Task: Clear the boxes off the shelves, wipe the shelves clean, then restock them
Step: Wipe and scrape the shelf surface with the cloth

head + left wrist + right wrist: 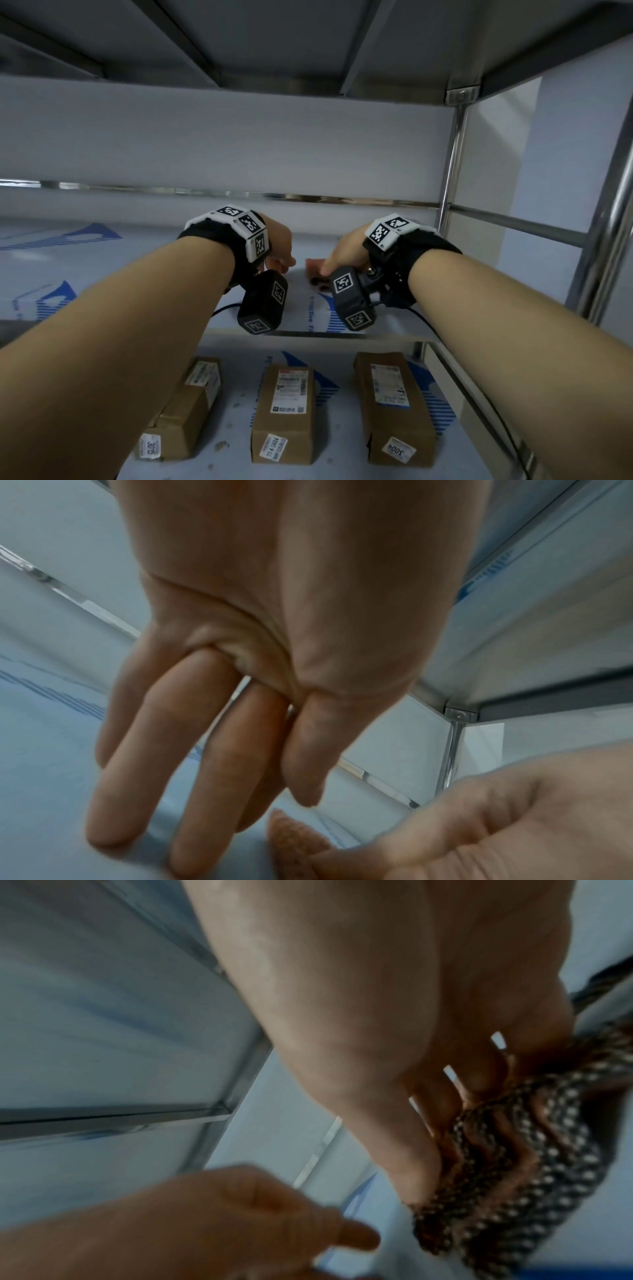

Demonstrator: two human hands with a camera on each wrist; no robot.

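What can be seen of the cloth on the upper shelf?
The cloth looks knitted or woven: reddish-brown with dark bands speckled in white. It is bunched into folds under the right hand, whose fingers bear on it, and it lies on the upper shelf. The left hand is close by, apparently not touching it.

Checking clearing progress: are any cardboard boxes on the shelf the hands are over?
No: the three brown cardboard boxes lie on the shelf below.

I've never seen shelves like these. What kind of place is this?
Probably a stockroom or warehouse. The metal shelf rack has steel posts, and labelled cardboard boxes sit in a row on the lower shelf.
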